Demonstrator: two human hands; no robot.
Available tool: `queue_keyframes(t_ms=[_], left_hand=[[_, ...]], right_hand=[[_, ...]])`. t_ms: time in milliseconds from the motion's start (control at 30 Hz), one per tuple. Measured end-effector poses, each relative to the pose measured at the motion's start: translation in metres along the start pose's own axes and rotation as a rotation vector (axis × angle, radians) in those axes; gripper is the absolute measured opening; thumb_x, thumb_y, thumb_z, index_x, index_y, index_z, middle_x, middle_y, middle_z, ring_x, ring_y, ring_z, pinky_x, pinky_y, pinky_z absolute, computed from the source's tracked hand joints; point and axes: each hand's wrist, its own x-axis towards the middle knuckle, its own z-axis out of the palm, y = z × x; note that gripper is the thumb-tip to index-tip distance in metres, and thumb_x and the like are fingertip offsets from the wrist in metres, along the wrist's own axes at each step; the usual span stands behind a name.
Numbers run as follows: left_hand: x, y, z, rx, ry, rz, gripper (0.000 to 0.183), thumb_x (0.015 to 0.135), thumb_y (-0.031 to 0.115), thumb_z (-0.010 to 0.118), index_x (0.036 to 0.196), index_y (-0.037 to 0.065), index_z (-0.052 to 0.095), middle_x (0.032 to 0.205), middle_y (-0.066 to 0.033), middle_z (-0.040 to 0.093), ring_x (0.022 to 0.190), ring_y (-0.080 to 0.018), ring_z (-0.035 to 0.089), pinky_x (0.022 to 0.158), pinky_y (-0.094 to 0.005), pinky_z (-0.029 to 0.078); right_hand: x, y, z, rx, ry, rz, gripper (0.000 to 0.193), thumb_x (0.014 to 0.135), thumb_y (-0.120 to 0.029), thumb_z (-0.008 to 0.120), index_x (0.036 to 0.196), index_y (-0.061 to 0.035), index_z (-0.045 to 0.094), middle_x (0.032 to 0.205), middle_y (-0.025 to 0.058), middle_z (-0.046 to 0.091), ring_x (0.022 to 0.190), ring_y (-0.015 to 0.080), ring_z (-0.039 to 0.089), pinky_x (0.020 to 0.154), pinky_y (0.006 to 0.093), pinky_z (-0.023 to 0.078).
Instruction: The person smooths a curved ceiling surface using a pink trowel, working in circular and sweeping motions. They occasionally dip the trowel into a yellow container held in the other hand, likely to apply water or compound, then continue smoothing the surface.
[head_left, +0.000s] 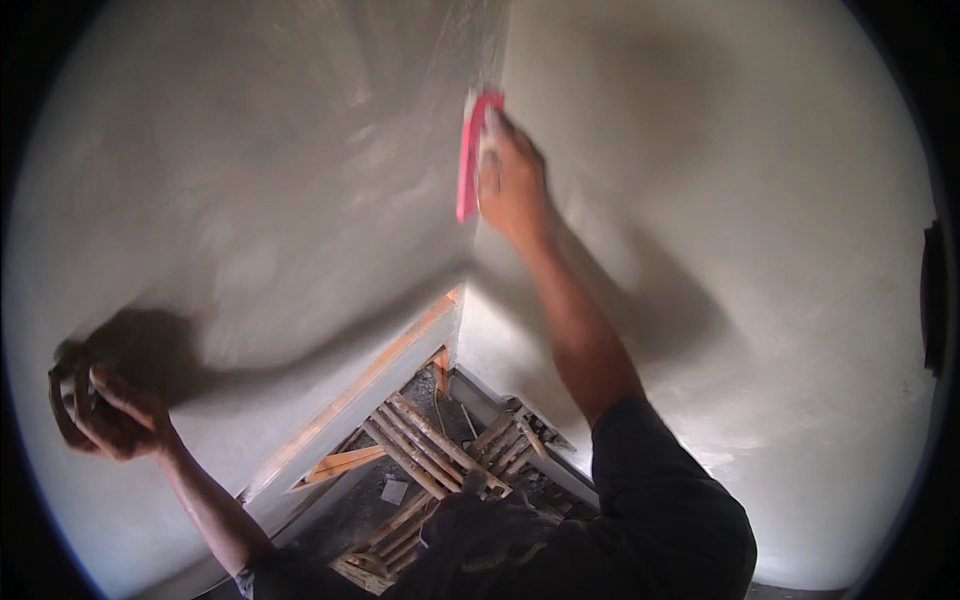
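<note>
My right hand is raised to the inner corner where two grey plastered walls meet. It grips a pink plastering float, whose long narrow edge lies along the corner line. The tool's far side is hidden, and slight blur softens the fingers. Low on the left, my left hand is held up close to the left wall, its fingers curved and apart with nothing visible in them. The right wall carries the shadow of my right arm.
Below the corner, a ladder-like frame of wooden poles stands over a dark floor littered with debris. A wooden strip edges the bottom of the left wall. A dark object sits at the far right rim.
</note>
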Motion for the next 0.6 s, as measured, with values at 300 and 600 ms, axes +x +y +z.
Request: queue_keyframes(t_ms=[300,600], left_hand=[[-0.01,-0.007,-0.002,0.216,-0.086,0.04,0.014,0.095,0.013,0.067,0.098,0.0,0.07,0.117,-0.0143,0.061,0.106,-0.0215,0.063,0.081,-0.0297,0.054],[-0.016,0.003,0.005,0.05,-0.012,-0.141,0.019,0.092,0.011,0.07,0.109,0.004,0.07,0.13,-0.0145,0.056,0.118,-0.0271,0.057,0.092,-0.0351,0.049]], right_hand=[[-0.304,0.08,0.055,-0.117,-1.011,0.644,0.055,0.088,-0.006,0.046,0.143,-0.0053,0.049,0.101,0.0233,0.062,0.091,0.0348,0.065,0.082,0.039,0.052],[0.001,-0.046,-0.129,-0.317,-0.369,-0.258,0.045,0.085,-0.007,0.057,0.13,-0.0061,0.06,0.107,0.0176,0.062,0.093,0.0337,0.06,0.085,0.0426,0.05]])
